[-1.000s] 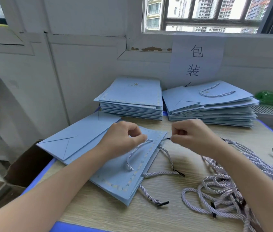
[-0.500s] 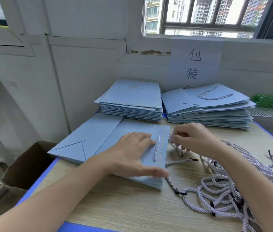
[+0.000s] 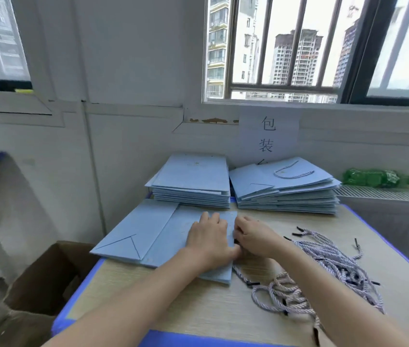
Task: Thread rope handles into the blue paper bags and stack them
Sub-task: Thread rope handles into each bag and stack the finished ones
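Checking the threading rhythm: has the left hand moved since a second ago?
Yes. The left hand dropped from pinching the rope above the flat blue paper bag to pressing flat on it.

The left hand (image 3: pixel 208 240) lies flat on a blue paper bag (image 3: pixel 170 236) on the desk (image 3: pixel 198 306). The right hand (image 3: pixel 254 237) curls at the bag's edge, right beside the left. A pile of ropes (image 3: pixel 323 271) lies near. Two bag stacks (image 3: pixel 190 181) sit behind.

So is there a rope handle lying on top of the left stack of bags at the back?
No, the rope handle lies on the right stack; the left stack has a bare top.
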The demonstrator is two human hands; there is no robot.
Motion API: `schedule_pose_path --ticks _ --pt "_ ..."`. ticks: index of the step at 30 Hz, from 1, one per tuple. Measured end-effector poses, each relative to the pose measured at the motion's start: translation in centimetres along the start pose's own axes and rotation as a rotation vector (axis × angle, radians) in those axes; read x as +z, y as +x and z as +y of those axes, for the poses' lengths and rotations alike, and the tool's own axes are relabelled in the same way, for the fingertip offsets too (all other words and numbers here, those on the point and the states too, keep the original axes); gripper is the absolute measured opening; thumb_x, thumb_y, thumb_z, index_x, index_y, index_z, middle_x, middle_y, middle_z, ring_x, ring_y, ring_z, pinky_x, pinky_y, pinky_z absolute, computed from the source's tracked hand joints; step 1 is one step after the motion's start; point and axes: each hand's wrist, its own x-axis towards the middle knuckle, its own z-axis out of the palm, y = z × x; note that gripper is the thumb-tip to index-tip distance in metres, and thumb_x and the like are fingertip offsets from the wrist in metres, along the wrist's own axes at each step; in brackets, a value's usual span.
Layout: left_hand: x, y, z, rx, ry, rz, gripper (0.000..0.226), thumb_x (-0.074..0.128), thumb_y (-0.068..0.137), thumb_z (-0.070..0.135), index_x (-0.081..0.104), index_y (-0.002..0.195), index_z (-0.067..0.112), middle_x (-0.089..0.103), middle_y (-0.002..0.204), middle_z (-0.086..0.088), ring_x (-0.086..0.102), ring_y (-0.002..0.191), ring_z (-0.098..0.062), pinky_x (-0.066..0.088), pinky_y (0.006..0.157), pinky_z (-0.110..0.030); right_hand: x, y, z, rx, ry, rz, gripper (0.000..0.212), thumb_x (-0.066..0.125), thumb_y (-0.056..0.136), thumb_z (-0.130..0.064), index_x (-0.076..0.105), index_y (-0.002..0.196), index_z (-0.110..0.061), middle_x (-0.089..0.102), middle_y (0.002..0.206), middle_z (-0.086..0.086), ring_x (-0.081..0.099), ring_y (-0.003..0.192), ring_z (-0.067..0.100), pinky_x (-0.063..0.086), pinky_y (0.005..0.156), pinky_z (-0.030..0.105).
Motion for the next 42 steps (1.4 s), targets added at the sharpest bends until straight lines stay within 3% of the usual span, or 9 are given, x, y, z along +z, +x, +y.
schedule_pose_path --ticks 3,7,13,19,25,29,33,39,42 --pt "-2.3 0.4 1.3 -0.021 0.004 -0.042 0.039 0.048 0.092 0.036 0.059 0.112 0.004 0.054 0.121 -0.016 0.051 0.114 -0.035 0.042 0.083 -0.036 -1.2 -1.3 -0.7 0.024 -0.042 -0.013 0.022 0.040 0.096 -0.013 0.056 0.108 -0.004 0.057 0.117 0.016 0.053 0.104 0.027 0.036 0.075 0.029" --pt "-6.0 -0.1 1.6 -0.026 -0.234 0.090 0.033 0.055 0.085 0.032 0.061 0.079 0.000 0.066 0.092 -0.021 0.061 0.092 -0.034 0.040 0.065 -0.032 -3.6 -3.1 -0.9 0.105 0.017 0.097 0.030 0.046 0.095 -0.031 0.052 0.072 -0.013 0.061 0.078 0.006 0.050 0.066 0.017 0.032 0.054 0.027" --pt "-14.0 -0.5 0.9 -0.006 -0.825 0.395 0.025 0.064 0.082 0.016 0.055 0.059 0.015 0.049 0.044 0.010 0.046 0.038 0.000 0.034 0.042 -0.012 -9.0 -3.5 -3.9 0.077 0.911 0.110 0.033 0.056 0.090 -0.036 0.062 0.096 -0.004 0.056 0.057 0.004 0.048 0.046 0.014 0.031 0.045 0.021" --pt "-17.6 1.1 -4.0 -0.205 -1.447 0.529 0.024 0.055 0.094 0.008 0.047 0.072 0.013 0.044 0.059 -0.003 0.040 0.033 -0.005 0.036 0.034 -0.015 -13.6 -3.7 -6.7 -0.019 1.104 0.334 0.025 0.059 0.089 -0.013 0.051 0.066 -0.009 0.036 0.036 -0.005 0.034 0.029 0.007 0.028 0.034 0.014" --pt "-15.3 1.2 -11.6 -0.509 -1.286 0.598 0.026 0.049 0.098 0.009 0.042 0.073 0.013 0.046 0.062 -0.005 0.042 0.040 -0.011 0.040 0.032 -0.016 -15.0 -3.0 -4.9 0.028 1.011 0.488 0.017 0.055 0.092 -0.016 0.061 0.078 -0.010 0.047 0.055 0.004 0.039 0.043 0.012 0.031 0.042 0.020" --pt "-13.7 0.2 -12.9 -0.553 -1.251 0.467 0.020 0.046 0.094 0.001 0.049 0.076 0.009 0.050 0.063 -0.008 0.040 0.028 -0.006 0.043 0.034 -0.016 -14.2 -2.0 -2.7 0.178 0.239 0.689 0.029 0.050 0.087 -0.017 0.057 0.063 -0.002 0.055 0.058 0.008 0.046 0.051 0.022 0.033 0.052 0.026" --pt "-12.7 0.0 -11.7 -0.463 -1.160 0.289 0.015 0.048 0.091 -0.002 0.053 0.077 0.004 0.053 0.063 -0.009 0.043 0.035 -0.012 0.041 0.036 -0.015 -11.7 -0.8 -2.4 0.203 0.005 0.364 0.037 0.048 0.090 -0.023 0.054 0.056 -0.011 0.060 0.059 0.004 0.054 0.050 0.020 0.047 0.056 0.026" --pt "-11.8 0.4 -9.0 -0.309 -1.088 0.139 0.015 0.055 0.083 -0.002 0.054 0.071 0.007 0.057 0.070 -0.010 0.049 0.057 -0.018 0.041 0.049 -0.020 -10.8 -1.4 -4.6 0.023 0.182 0.170 0.023 0.041 0.099 -0.026 0.057 0.088 -0.015 0.061 0.082 0.002 0.059 0.061 0.011 0.046 0.048 0.018" --pt "-12.7 0.1 -7.3 -0.116 -1.212 0.332 0.011 0.068 0.075 0.015 0.058 0.075 0.011 0.059 0.069 -0.003 0.053 0.069 -0.017 0.044 0.068 -0.027 -12.6 -2.9 -6.6 -0.167 0.784 0.322 0.019 0.043 0.098 -0.022 0.055 0.107 -0.010 0.061 0.098 0.007 0.061 0.076 0.011 0.051 0.056 0.019"
